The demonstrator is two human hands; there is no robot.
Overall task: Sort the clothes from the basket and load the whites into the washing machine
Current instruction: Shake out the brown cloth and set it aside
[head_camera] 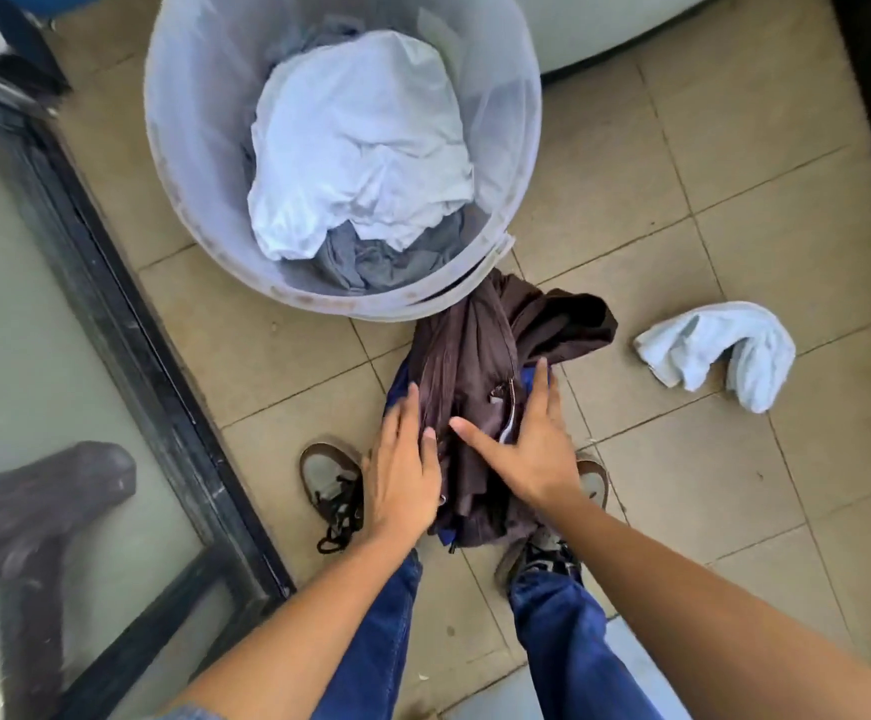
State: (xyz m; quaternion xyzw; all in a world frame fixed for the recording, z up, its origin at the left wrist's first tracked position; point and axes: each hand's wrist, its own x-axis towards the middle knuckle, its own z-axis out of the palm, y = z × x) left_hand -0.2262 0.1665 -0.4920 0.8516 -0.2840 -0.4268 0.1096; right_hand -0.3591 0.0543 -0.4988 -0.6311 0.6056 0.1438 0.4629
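Left hand [406, 478]: lower centre of the frame, forearm entering from the bottom edge. Palm down, fingers straight and together, laid flat on the left side of the brown garment [480, 376]. Grip flat open; nothing is clasped, the hand only presses on the cloth.

Right hand [529, 449]: just right of the left hand, forearm running in from the lower right corner. Palm down, fingers spread and straight, thumb pointing toward the left hand. It rests on the right side of the same garment. Grip open, holding nothing.

Brown garment: dark brown, crumpled, with a zipper running along it. Lies on the tiled floor [708, 210] in the centre of the frame, its upper end touching the basket's near rim. A blue garment [526, 379] shows beneath it at the edges.

Laundry basket [173, 163]: round, pale translucent mesh, upper centre of the frame. Contents: a large white garment [360, 142] on top, a grey garment [371, 259] under it at the near side.

White cloth [719, 350]: small, bunched, on the floor at right centre, well apart from the brown garment.

Sneakers [332, 485]: grey and brown, on the person's feet below the hands, with blue jeans [558, 636] above them.

Dark-framed glass panel [126, 314]: along the left side of the frame.
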